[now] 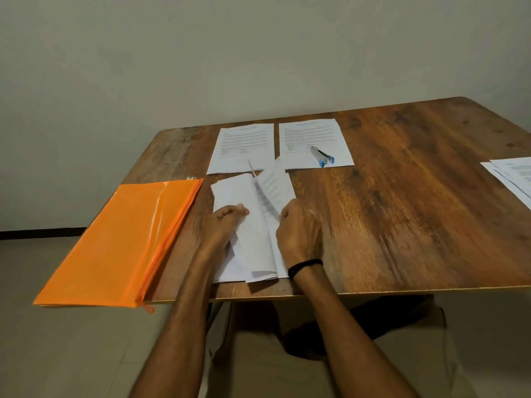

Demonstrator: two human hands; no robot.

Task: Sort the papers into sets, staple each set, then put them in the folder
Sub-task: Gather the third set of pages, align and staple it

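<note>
**A:** Can any writing be read?

**B:** No. The two white printed sheets (241,145) at the upper centre of the brown wooden surface (402,196) carry text too small to read. A silver-and-blue stapler (322,156) lies on the right one.

**A:** Where is the stack?

**B:** The loose stack of white papers (255,254) lies at lower centre, by the near edge, between both hands. The left hand (221,225) rests on its left part, fingers (238,209) curled and clamped on the leaves. The right hand (298,231), back up, with a black band (304,265) at the wrist, pinches a lifted, blurred sheet (271,188).

**A:** And the folder?

**B:** The orange plastic zip folder (120,242) lies left of the stack, overhanging the edge. Another pile of white papers (514,179) sits at the right edge of the frame.
</note>
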